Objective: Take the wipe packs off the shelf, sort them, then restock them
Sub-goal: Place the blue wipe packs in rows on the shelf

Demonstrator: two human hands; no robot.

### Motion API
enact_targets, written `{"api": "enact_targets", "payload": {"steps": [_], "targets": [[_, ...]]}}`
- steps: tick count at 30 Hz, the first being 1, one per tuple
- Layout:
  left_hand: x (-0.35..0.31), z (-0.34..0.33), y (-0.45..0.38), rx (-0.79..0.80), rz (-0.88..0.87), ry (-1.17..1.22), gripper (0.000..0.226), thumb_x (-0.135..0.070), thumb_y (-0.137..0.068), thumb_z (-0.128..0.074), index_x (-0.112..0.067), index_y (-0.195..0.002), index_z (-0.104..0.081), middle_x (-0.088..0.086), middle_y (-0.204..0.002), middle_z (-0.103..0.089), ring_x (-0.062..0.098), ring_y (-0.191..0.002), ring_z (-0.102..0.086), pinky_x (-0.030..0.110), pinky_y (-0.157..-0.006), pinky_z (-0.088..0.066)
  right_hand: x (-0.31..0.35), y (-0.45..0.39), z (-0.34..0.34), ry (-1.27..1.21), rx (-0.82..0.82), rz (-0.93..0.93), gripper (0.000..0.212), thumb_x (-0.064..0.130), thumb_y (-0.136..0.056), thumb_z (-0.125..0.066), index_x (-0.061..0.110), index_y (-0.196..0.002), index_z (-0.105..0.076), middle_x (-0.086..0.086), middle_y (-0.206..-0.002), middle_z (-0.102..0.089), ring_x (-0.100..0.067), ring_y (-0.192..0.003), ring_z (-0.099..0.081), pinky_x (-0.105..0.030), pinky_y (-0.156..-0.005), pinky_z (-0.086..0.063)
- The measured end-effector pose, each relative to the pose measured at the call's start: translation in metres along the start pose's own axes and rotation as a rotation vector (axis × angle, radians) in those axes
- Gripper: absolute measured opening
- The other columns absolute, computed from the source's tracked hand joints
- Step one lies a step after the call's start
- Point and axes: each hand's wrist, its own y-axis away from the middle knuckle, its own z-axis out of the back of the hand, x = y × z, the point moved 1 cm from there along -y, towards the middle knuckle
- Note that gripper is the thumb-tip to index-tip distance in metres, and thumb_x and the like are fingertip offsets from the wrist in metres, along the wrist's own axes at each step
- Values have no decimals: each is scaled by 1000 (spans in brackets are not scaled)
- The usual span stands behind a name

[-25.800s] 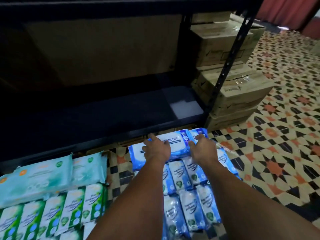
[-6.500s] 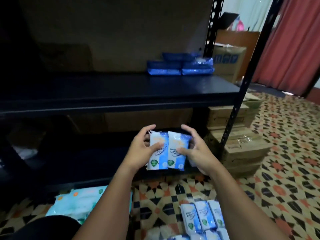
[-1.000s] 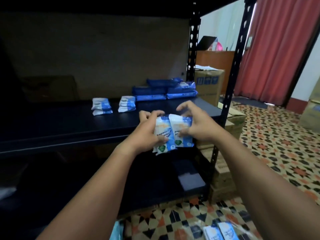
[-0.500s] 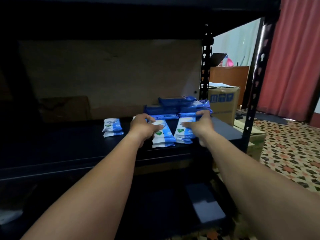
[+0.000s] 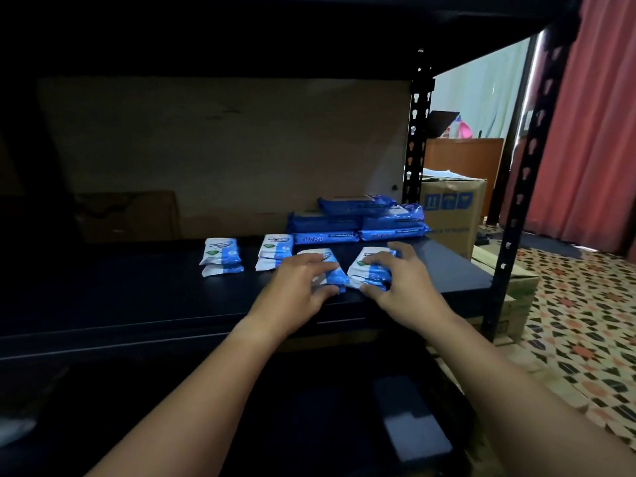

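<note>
Two little stacks of white-and-blue packs point(image 5: 222, 256) and point(image 5: 275, 251) sit on the dark shelf point(image 5: 137, 297) off to the left of the left hand point(image 5: 292, 287), whose grip is curled over a small stack point(image 5: 332, 275) near the shelf's front edge. Right beside it, the right hand point(image 5: 399, 287) has its fingers clamped around another stack point(image 5: 370, 270), packs nearly touching. Behind both grips, the big blue packs point(image 5: 358, 222) are piled at the back.

Two bare forearms, no sleeves in view, left hand point(image 5: 296, 290) and right hand point(image 5: 399, 287) without gloves, rings, watch or wristband, short plain fingernails
</note>
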Motion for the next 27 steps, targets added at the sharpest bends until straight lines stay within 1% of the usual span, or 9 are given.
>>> {"api": "enact_targets", "payload": {"steps": [2, 4, 6, 9, 11, 18, 21, 24, 27], "targets": [[-6, -5, -14, -9, 25, -33, 43, -33, -90, -74, -21, -130, -68, 2, -136, -62, 19, -129, -53, 24, -110, -33, -1, -9, -5, 30, -4, -19, 49, 31, -89, -75, 27, -135, -58, -3, -154, -23, -31, -129, -49, -39, -109, -41], [-8, -11, -31, -1, 80, -54, 42, -31, -90, -74, -21, -130, -68, 2, -134, -62, 21, -127, -54, 30, -110, -38, -2, -24, -11, 57, 8, -27, 48, 25, -91, -73, 24, -137, -56, -4, -151, -24, -30, -126, -50, -38, -107, -42], [-6, -18, -48, 16, 134, -70, 40, -28, -90, -73, -21, -129, -68, 1, -132, -63, 22, -125, -55, 35, -106, -44, -3, -43, -19, 76, 24, -43, 48, 23, -92, -72, 24, -137, -55, -4, -148, -27, -31, -123, -51, -41, -108, -42], [3, -25, -68, 27, 169, -95, 31, -22, -89, -72, -20, -120, -72, 3, -124, -68, 25, -119, -58, 35, -97, -48, -3, -69, -28, 83, 20, -64, 48, 19, -89, -71, 24, -135, -57, -5, -138, -35, -35, -118, -54, -41, -105, -44], [11, -27, -76, 8, 182, -107, 29, -19, -88, -70, -20, -117, -73, 5, -122, -69, 26, -118, -60, 37, -95, -51, -1, -83, -34, 76, 16, -44, 47, 14, -87, -71, 22, -132, -59, -7, -134, -39, -36, -114, -56, -39, -103, -45], [36, -34, -81, -65, 209, -155, 38, -18, -92, -68, -15, -129, -66, 12, -128, -62, 30, -119, -57, 37, -97, -46, 8, -111, -58, 28, 11, 35, 43, 10, -80, -71, 20, -120, -63, -10, -124, -45, -35, -108, -58, -33, -96, -47], [40, -34, -79, -102, 222, -139, 40, -17, -92, -68, -15, -132, -64, 11, -130, -61, 28, -119, -57, 36, -97, -46, 8, -109, -63, 30, -13, 54, 45, 11, -82, -70, 19, -125, -61, -9, -127, -44, -34, -106, -59, -32, -91, -45], [38, -34, -76, -124, 241, -126, 40, -16, -93, -67, -16, -133, -64, 10, -130, -61, 27, -120, -57, 35, -95, -46, 8, -105, -64, 44, -27, 63, 48, 12, -85, -68, 20, -132, -59, -9, -133, -42, -33, -110, -58, -35, -94, -46], [36, -34, -73, -133, 259, -133, 39, -16, -92, -66, -17, -131, -63, 8, -128, -61, 26, -116, -58, 37, -90, -50, 9, -102, -63, 43, -36, 76, 50, 13, -86, -68, 20, -134, -59, -8, -134, -43, -31, -114, -57, -34, -96, -45]]}}
